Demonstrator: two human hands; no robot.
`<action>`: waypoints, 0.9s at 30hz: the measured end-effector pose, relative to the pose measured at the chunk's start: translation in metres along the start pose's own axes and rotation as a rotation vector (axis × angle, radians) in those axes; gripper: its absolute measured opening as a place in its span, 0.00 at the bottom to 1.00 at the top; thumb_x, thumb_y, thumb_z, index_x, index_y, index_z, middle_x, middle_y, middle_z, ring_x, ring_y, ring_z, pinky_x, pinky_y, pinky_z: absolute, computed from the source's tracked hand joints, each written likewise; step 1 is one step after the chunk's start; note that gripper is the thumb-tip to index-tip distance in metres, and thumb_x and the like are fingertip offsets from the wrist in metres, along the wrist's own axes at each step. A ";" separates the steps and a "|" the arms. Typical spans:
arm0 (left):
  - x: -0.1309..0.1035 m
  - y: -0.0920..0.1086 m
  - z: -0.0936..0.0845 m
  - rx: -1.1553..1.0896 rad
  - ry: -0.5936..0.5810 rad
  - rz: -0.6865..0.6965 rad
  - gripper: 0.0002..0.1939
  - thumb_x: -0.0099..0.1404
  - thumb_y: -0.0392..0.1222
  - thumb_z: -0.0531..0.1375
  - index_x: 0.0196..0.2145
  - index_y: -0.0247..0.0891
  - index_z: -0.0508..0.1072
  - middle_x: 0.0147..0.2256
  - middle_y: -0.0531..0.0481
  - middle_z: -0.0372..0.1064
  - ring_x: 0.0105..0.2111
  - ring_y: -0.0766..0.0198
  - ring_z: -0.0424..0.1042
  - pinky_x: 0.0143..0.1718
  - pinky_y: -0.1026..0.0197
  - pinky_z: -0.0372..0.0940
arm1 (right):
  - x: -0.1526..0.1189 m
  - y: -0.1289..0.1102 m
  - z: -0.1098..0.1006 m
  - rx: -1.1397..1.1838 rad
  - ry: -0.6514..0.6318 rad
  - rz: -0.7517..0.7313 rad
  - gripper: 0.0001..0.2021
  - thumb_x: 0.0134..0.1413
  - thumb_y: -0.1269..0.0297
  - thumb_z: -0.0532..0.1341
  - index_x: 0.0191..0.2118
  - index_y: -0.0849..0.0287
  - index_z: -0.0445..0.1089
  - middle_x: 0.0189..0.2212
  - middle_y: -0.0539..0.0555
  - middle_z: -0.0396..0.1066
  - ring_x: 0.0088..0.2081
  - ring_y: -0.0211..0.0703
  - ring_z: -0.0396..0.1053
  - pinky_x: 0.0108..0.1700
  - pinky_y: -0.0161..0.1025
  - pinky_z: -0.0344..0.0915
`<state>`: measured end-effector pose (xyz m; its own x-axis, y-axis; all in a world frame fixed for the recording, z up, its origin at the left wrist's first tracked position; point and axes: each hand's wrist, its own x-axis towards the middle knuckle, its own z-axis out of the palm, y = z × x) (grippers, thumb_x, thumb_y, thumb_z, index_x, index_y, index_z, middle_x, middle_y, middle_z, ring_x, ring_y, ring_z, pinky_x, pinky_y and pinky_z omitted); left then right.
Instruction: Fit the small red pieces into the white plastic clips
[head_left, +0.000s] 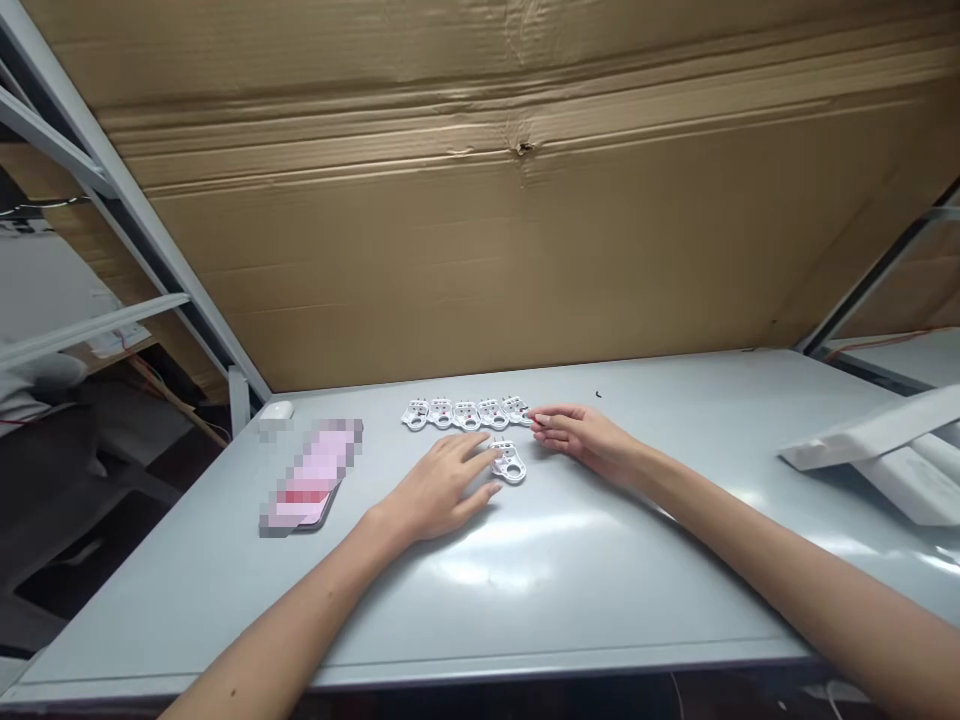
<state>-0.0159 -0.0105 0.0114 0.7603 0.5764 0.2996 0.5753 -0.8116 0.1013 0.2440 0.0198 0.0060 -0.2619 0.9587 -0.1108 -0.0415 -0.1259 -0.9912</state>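
Note:
A white plastic part (511,466) with a round ring and small prongs lies on the grey table. My left hand (448,484) is beside it, fingers apart, with a fingertip at the part's left edge and the thumb just below. Farther back, several similar white parts (466,414) sit side by side in a row, prongs pointing away. At the row's right end is my right hand (576,437), its fingertips pinched together beside the last part. Something small and dark seems to be at those fingertips, too small to make out.
A phone (319,475) with a blurred pink screen lies at left, near a small white case (277,411). Behind the table stands a cardboard sheet (480,270). White angled pieces (892,450) rest at right. A tiny dark bit (598,394) lies toward the back.

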 end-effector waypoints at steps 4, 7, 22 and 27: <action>0.000 0.000 0.001 0.003 0.011 -0.006 0.20 0.73 0.46 0.51 0.60 0.41 0.64 0.60 0.39 0.61 0.60 0.49 0.61 0.59 0.44 0.58 | 0.000 -0.002 -0.004 -0.037 -0.008 -0.005 0.17 0.50 0.57 0.68 0.45 0.56 0.75 0.50 0.61 0.74 0.52 0.55 0.71 0.57 0.52 0.67; 0.000 0.000 0.001 -0.002 0.011 -0.006 0.20 0.73 0.45 0.52 0.60 0.41 0.64 0.59 0.39 0.61 0.59 0.48 0.61 0.59 0.44 0.58 | -0.002 -0.004 -0.004 -0.114 0.006 -0.023 0.18 0.49 0.56 0.69 0.46 0.56 0.75 0.50 0.61 0.73 0.51 0.54 0.72 0.55 0.50 0.68; -0.001 -0.001 0.002 -0.001 -0.001 -0.012 0.19 0.72 0.45 0.54 0.57 0.40 0.66 0.60 0.39 0.61 0.59 0.49 0.62 0.59 0.45 0.60 | -0.010 -0.008 0.011 -0.336 -0.155 -0.131 0.20 0.53 0.44 0.63 0.32 0.60 0.76 0.30 0.55 0.74 0.35 0.44 0.71 0.42 0.42 0.67; 0.000 0.000 0.002 0.000 -0.007 0.009 0.18 0.72 0.44 0.54 0.56 0.37 0.68 0.59 0.37 0.62 0.58 0.49 0.63 0.58 0.47 0.60 | -0.003 -0.001 0.007 -0.124 -0.111 -0.034 0.19 0.50 0.49 0.68 0.39 0.61 0.77 0.36 0.58 0.77 0.38 0.46 0.75 0.48 0.44 0.70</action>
<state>-0.0153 -0.0105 0.0098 0.7676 0.5694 0.2942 0.5682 -0.8170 0.0985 0.2379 0.0150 0.0082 -0.3677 0.9269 -0.0754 0.0653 -0.0551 -0.9963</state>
